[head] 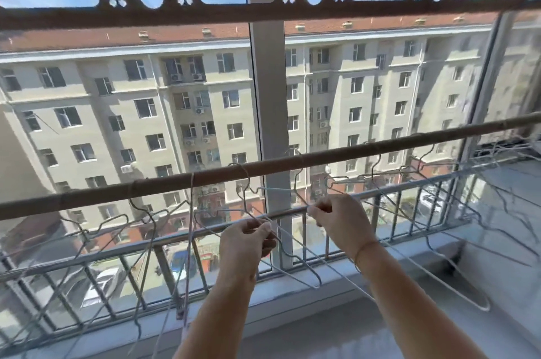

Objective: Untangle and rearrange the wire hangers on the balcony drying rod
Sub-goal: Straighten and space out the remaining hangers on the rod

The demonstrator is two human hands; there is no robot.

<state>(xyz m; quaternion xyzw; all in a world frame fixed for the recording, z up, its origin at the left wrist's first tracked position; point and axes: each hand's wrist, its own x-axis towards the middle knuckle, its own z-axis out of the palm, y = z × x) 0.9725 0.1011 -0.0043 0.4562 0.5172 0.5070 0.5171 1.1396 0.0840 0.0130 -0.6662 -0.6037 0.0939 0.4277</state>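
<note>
A brown wooden drying rod (292,161) runs across the balcony from lower left to upper right, in front of a large glass window (146,112) and above a grey metal railing (409,186). Thin pale wire hangers (295,265) hang from the rod along its length, several crossing one another near the middle. The person's left hand (246,244) is closed around the wire of one hanger just below the rod, fingers curled with the thumb pressing the strand. The right hand (336,218), a little higher and to the right, pinches another wire between thumb and fingertips. Between the two hands the strands overlap, and which hanger each strand belongs to is hard to tell, since the thin wires blur against the railing. More hangers (468,285) trail down to the right over the pale window ledge (497,212).
</note>
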